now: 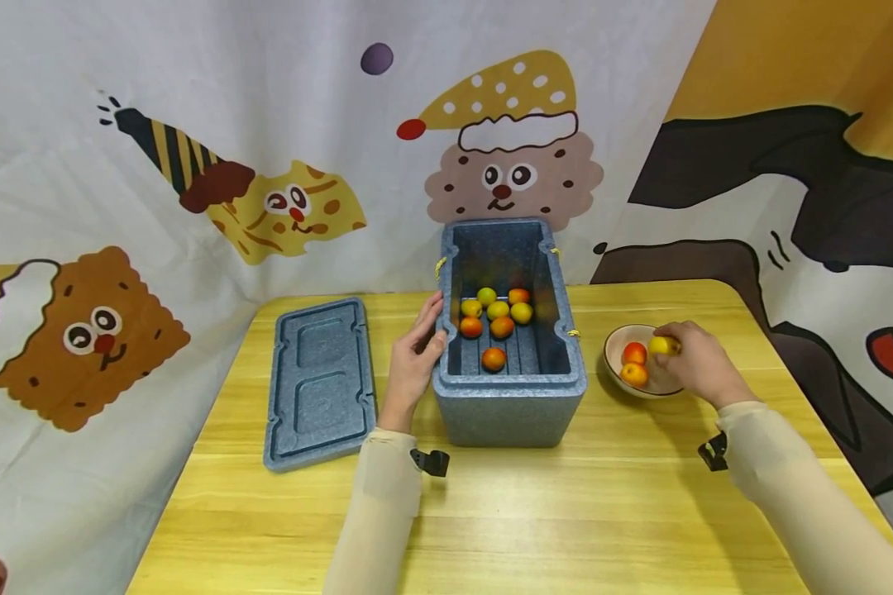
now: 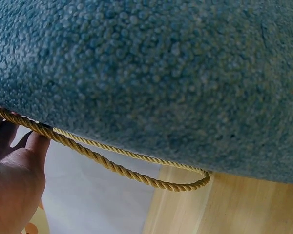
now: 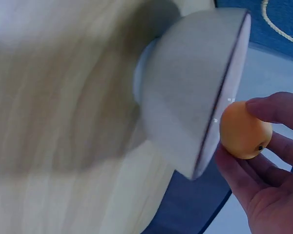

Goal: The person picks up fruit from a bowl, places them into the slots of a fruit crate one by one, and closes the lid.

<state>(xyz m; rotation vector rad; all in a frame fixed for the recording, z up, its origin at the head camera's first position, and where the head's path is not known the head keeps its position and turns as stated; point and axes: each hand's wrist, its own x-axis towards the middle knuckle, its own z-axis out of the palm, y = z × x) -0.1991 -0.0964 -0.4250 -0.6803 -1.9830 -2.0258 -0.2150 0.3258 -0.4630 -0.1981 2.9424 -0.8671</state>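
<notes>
My right hand (image 1: 694, 362) pinches a small round yellow fruit (image 3: 245, 129) between thumb and fingers, at the right rim of the white bowl (image 3: 188, 80). Two orange-red fruits (image 1: 634, 374) lie inside the bowl. Against the left side of the grey-blue foam box (image 1: 509, 417) rests my left hand (image 1: 411, 364), its fingers extended along the wall by the rim. Several red, orange and yellow-green fruits (image 1: 494, 359) lie on the floor of the box. A yellow rope handle (image 2: 132, 173) hangs beside the left hand in the left wrist view.
The foam lid (image 1: 320, 380) lies flat on the wooden table (image 1: 565, 529), left of the box. Behind the table hangs a white cloth (image 1: 387, 165) with cartoon prints. The bowl stands just right of the box.
</notes>
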